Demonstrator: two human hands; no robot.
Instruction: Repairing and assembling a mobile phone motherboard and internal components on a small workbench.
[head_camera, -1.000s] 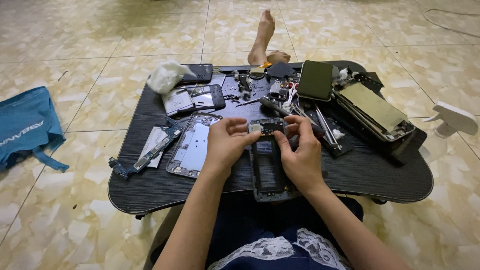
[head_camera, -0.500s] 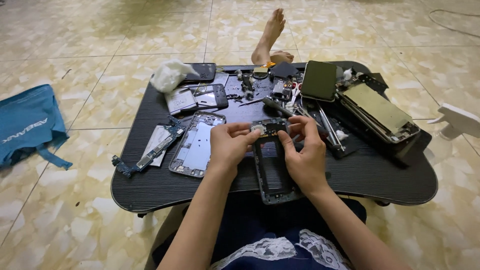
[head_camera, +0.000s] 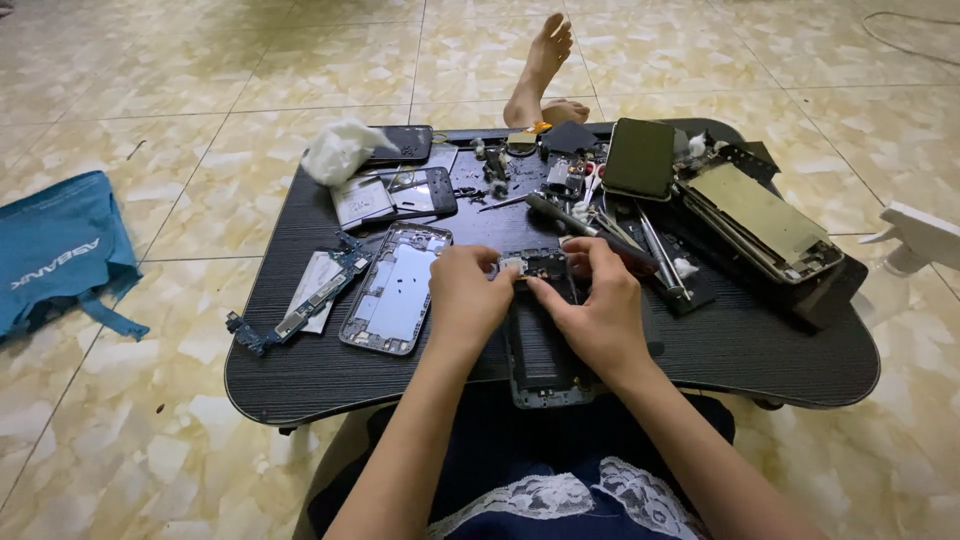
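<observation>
A low black table (head_camera: 300, 380) stands on a tiled floor (head_camera: 200, 80), seen from above by a person sitting at its near edge, one bare foot (head_camera: 540, 60) stretched out past the far edge. A blue bag (head_camera: 60, 250) lies on the floor off the left edge. Toward the right edge rests an opened tablet (head_camera: 765, 215); a dark phone (head_camera: 640, 158) lies near the far edge. Left of centre lies a silver frame (head_camera: 395, 288), and a circuit board (head_camera: 300, 310) beside it. At the near edge lies an opened phone body (head_camera: 540, 350), kept close for fine work. Both hands meet over its top end: the left hand (head_camera: 470, 300) and right hand (head_camera: 595, 310) pinch a small part (head_camera: 530, 266) between narrowed fingertips, apparently steadying it.
</observation>
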